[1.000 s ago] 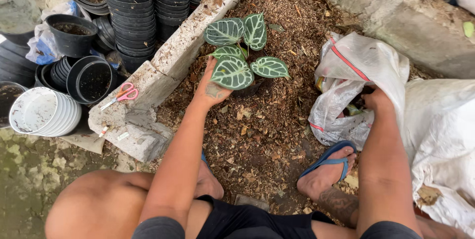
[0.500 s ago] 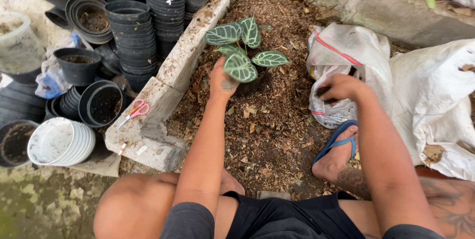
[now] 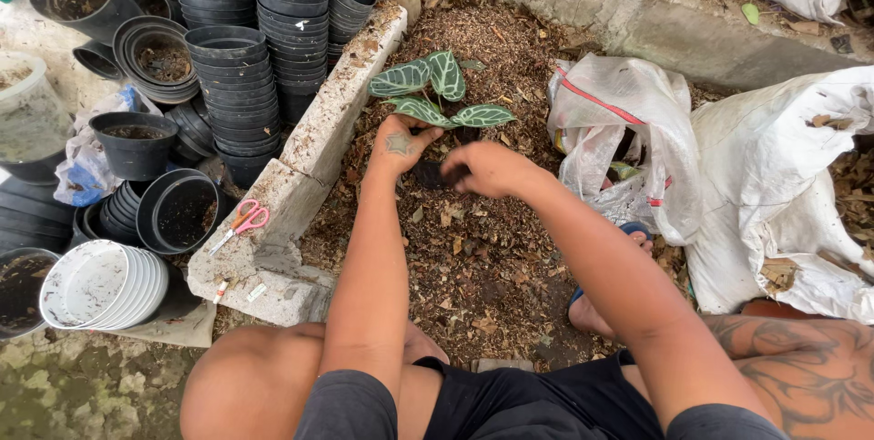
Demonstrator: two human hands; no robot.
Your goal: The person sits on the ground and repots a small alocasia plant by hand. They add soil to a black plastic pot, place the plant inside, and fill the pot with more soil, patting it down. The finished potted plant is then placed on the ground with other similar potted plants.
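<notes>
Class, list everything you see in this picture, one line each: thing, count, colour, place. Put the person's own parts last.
plant: one, green leaves with pale veins, in the mulch bed
small pot: one, black, between the hands
mulch bed: one, brown, centre
concrete edging: one, grey, left of the bed
scissors: one pair, pink handles, on the edging
pot stacks: several, black, upper left
saucers: one stack, white, lower left
plastic bag: one, white, right of the plant
sack: one, white, far right
left hand: at the plant's base
right hand: at the small pot
</notes>
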